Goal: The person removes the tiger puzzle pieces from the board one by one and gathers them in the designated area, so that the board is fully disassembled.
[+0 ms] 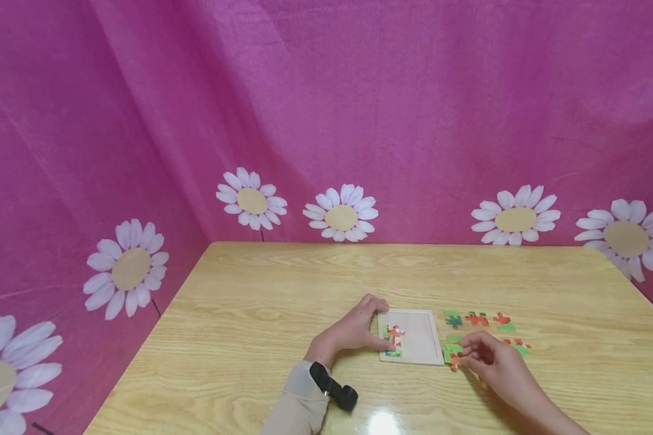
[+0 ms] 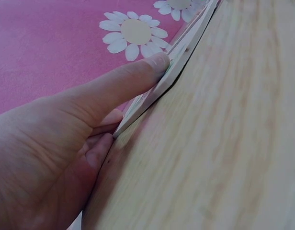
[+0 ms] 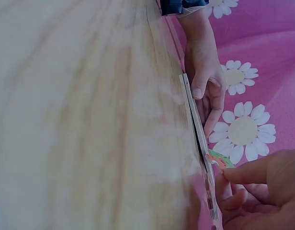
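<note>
A square wooden puzzle tray (image 1: 420, 339) lies on the table with a few orange, white and green pieces (image 1: 395, 333) filling its left side. My left hand (image 1: 352, 326) grips the tray's left edge. Its thumb (image 2: 154, 64) lies over the tray's face, and the other fingers are at the outer side. Just off the tray's right edge, my right hand (image 1: 495, 364) pinches an orange and green puzzle piece (image 3: 221, 159) between thumb and fingertips. Part of that piece is hidden by the fingers. Another green piece (image 1: 449, 345) lies close beside these fingertips.
Right of the tray, loose pieces form a back row, with a dark green one (image 1: 453, 319), a striped orange one (image 1: 476, 319) and an orange-green one (image 1: 504, 322). More pieces (image 1: 518, 345) lie partly behind my right hand. A pink flowered curtain (image 1: 413, 151) borders the table (image 1: 239, 338).
</note>
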`<state>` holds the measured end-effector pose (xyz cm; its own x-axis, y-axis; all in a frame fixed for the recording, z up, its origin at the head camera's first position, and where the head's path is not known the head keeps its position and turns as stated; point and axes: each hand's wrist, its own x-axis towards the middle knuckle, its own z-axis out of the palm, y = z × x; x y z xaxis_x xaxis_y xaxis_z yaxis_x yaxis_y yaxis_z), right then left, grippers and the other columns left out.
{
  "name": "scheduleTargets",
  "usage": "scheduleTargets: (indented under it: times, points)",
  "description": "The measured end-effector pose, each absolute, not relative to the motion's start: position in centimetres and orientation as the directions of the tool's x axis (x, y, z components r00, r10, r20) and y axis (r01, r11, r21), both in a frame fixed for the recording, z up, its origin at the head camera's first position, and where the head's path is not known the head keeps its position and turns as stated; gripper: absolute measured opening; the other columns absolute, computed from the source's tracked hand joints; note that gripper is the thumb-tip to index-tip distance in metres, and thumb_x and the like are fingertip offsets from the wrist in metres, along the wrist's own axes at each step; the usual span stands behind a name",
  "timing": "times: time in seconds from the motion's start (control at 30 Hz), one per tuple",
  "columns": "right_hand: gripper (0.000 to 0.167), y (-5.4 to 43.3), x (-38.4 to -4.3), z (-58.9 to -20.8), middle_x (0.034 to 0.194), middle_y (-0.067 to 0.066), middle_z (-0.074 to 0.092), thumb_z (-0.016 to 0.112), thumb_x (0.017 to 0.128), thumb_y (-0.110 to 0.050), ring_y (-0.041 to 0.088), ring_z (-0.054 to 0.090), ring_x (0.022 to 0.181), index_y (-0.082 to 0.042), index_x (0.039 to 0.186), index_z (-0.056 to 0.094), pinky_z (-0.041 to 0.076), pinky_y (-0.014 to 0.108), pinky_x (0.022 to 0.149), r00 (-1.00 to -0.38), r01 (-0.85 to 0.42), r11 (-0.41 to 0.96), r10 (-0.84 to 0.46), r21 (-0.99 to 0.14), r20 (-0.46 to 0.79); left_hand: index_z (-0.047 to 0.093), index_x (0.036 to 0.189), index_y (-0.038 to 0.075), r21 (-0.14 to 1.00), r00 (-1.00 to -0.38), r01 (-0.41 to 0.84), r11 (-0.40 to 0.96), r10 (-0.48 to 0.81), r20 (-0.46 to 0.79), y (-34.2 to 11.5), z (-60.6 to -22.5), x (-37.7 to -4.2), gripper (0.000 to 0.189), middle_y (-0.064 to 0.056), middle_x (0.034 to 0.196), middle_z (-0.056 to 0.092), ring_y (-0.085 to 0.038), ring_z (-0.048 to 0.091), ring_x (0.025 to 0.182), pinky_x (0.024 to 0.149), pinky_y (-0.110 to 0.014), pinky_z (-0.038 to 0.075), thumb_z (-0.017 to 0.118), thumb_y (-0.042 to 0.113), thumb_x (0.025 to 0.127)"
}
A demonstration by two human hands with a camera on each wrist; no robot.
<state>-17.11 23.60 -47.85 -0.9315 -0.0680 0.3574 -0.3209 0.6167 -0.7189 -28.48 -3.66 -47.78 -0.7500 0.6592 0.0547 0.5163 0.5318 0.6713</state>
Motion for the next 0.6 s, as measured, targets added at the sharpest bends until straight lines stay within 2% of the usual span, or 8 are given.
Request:
scheduleTargets:
  times: [0.17, 0.4, 0.6]
  points:
    - [0.026, 23.9, -16.6, -47.7, 0.080, 0.001, 0.065, 0.073, 0.075, 0.012, -0.012, 0.056, 0.072, -0.001, 0.096, 0.064, 0.052, 0.014, 0.060, -0.942, -0.287, 0.652, -0.060, -0.702, 0.330, 0.049, 0.134, 0.009, 0.665, -0.748, 0.522, 0.533, 0.661, 0.058, -3.6, -47.7, -28.5, 0.073, -0.001, 0.135, 0.045, -0.010, 0.047, 0.121, 0.113, -0.023, 0.038, 0.084, 0.035, 0.076]
    - [0.028, 24.4, -16.0, -48.1, 0.077, -0.003, 0.065, 0.073, 0.072, 0.016, -0.010, 0.055, 0.070, -0.001, 0.093, 0.064, 0.050, 0.011, 0.059, -0.929, -0.320, 0.634, -0.067, -0.704, 0.363, 0.049, 0.133, 0.009, 0.665, -0.743, 0.526, 0.530, 0.666, 0.057, -3.6, -47.7, -28.5, 0.071, -0.002, 0.134, 0.045, -0.011, 0.046, 0.120, 0.111, -0.022, 0.039, 0.084, 0.035, 0.077]
    - [0.026, 24.8, -15.5, -48.0, 0.080, -0.002, 0.065, 0.073, 0.075, 0.013, -0.008, 0.056, 0.070, -0.001, 0.096, 0.065, 0.051, 0.015, 0.058, -0.964, -0.233, 0.652, -0.055, -0.722, 0.261, 0.048, 0.134, 0.009, 0.663, -0.749, 0.522, 0.536, 0.660, 0.057, -3.6, -47.9, -28.4, 0.073, -0.002, 0.137, 0.045, -0.012, 0.046, 0.123, 0.114, -0.025, 0.038, 0.084, 0.036, 0.076]
